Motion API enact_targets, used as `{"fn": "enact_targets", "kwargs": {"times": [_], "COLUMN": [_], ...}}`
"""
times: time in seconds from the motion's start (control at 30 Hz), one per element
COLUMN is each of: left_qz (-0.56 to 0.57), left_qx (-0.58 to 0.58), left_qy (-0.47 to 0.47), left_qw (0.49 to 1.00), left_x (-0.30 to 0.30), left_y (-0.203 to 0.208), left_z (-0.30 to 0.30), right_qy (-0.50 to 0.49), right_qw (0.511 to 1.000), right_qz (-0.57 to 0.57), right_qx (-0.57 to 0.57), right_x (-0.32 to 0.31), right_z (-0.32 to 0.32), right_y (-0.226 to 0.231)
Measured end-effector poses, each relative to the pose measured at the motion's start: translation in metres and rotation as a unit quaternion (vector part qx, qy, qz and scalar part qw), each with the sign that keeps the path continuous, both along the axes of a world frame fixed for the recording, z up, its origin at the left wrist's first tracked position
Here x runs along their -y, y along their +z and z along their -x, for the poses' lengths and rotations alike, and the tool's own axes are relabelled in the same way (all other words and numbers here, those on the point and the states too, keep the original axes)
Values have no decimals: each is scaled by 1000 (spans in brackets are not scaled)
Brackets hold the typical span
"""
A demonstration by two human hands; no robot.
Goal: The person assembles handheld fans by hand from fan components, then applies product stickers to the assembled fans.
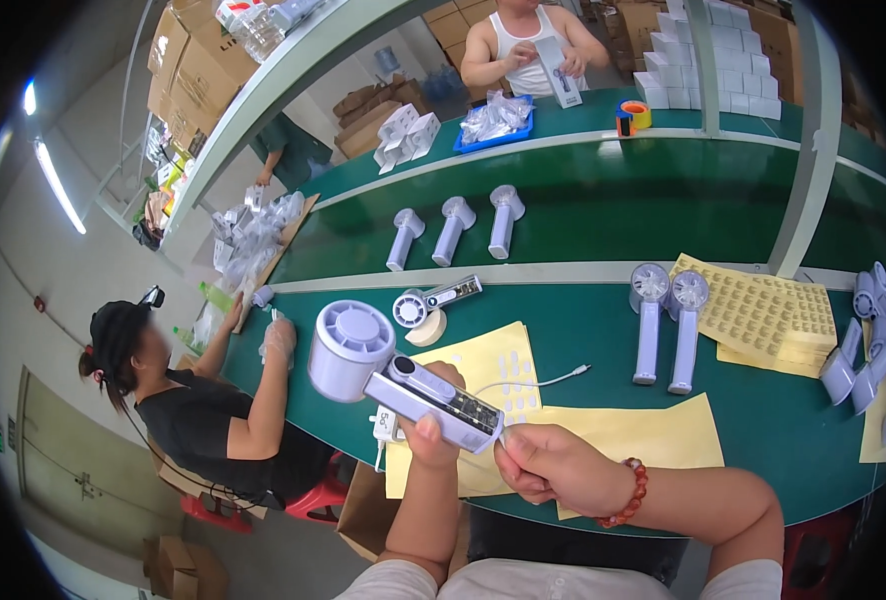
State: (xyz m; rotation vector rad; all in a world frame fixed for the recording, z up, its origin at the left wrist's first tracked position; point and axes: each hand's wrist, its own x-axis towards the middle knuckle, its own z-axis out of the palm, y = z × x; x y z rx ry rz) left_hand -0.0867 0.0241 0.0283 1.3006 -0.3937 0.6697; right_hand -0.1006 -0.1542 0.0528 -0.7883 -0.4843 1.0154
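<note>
My left hand (433, 430) is wrapped round the handle of a light purple handheld fan (353, 340), its round head up to the left. A dark panel along the handle shows what look like inner parts. At the handle's lower end, my right hand (563, 470) is closed in a pinch; what its fingers hold is mostly hidden. Just beyond lies a second fan (438, 303) with a similar dark panel, beside a roll of tape (427, 328). A white cable (538, 382) crosses a yellow sheet of pale oval stickers (513, 350), near a white charger (387, 425).
Two fans (648, 330) lie to the right, by yellow sticker sheets (753, 305) and more fan parts (863, 350). Three fans (453, 230) lie beyond the metal rail (553, 273). One co-worker (213, 400) sits at left; another (533, 50) handles a box across the bench.
</note>
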Motion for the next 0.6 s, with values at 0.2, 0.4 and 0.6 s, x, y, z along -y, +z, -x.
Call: {"fn": "enact_targets", "kwargs": {"times": [0.2,0.4,0.6], "left_qz": [51,60,27], "left_qx": [-87,-114,-123], "left_qy": [-121,-173,-215], "left_qw": [988,976,968], "left_x": [5,8,6], "left_y": [8,9,10], "left_z": [-2,-7,-12], "right_qy": [27,23,41], "right_qw": [1000,998,996], "right_qz": [-2,54,65], "right_qx": [9,-26,-36], "right_x": [3,9,13], "right_z": [-3,-2,-6], "right_y": [2,15,20]}}
